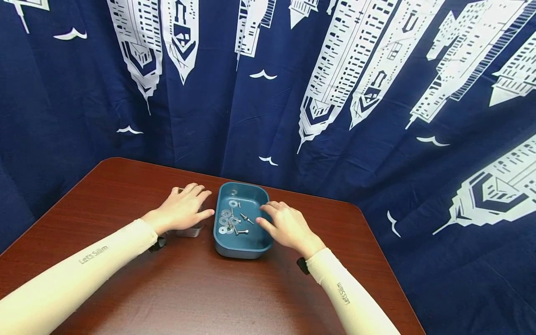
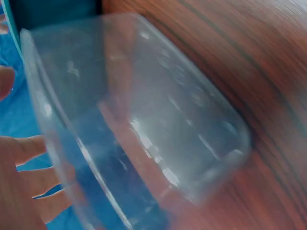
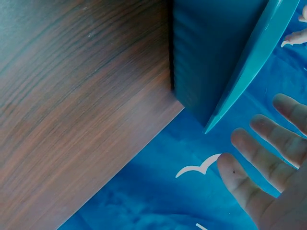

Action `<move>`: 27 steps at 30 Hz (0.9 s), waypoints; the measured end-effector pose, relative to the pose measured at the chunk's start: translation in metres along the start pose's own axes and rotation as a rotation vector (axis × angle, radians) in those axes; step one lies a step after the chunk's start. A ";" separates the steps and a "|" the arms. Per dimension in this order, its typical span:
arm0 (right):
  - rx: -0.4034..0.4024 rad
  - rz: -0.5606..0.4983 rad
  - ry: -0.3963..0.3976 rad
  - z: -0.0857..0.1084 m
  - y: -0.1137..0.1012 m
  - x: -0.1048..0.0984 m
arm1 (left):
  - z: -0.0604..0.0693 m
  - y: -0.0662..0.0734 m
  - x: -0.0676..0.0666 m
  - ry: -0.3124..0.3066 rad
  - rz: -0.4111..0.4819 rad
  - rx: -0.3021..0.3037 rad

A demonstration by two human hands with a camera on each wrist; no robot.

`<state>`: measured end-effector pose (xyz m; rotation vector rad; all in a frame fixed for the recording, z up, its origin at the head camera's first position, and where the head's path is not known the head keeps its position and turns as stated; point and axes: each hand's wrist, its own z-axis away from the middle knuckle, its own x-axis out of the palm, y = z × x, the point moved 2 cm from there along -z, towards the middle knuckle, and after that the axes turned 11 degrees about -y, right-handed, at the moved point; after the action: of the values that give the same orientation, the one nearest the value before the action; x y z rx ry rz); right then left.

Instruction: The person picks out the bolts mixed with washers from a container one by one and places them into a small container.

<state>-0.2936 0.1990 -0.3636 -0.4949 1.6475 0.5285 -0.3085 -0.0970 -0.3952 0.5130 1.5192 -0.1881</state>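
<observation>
A teal tray (image 1: 260,242) holds several washers (image 1: 224,222) and screws (image 1: 243,231) toward its left side. My right hand (image 1: 289,225) is over the tray's right rim, fingers spread; in the right wrist view its fingers (image 3: 261,163) are extended beside the tray wall (image 3: 216,57). Left of the tray, a clear plastic container (image 1: 190,231) lies mostly hidden under my left hand (image 1: 182,209). The left wrist view shows that container (image 2: 182,124) large and blurred, with the left fingers (image 2: 38,179) extended behind its side wall; whether they touch it I cannot tell.
The brown wooden table (image 1: 167,288) has rounded far corners. Behind it hangs a dark blue curtain (image 1: 201,125) with white building and bird prints. Long cream sleeves cover both forearms, and black wrist devices (image 1: 303,265) are strapped on.
</observation>
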 end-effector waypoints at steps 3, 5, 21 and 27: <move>0.003 0.010 -0.004 0.000 0.001 0.000 | 0.002 -0.006 0.002 -0.019 0.010 -0.018; 0.007 0.016 -0.006 0.000 0.002 0.001 | 0.002 -0.008 0.003 -0.030 0.013 -0.020; 0.014 -0.011 -0.015 -0.004 0.001 0.003 | 0.003 -0.023 0.005 -0.046 0.043 -0.007; 0.009 -0.035 -0.008 -0.006 0.001 0.004 | 0.001 -0.029 0.005 -0.046 0.034 -0.025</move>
<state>-0.2989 0.1962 -0.3668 -0.5135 1.6300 0.4971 -0.3194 -0.1221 -0.4059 0.5107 1.4654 -0.1530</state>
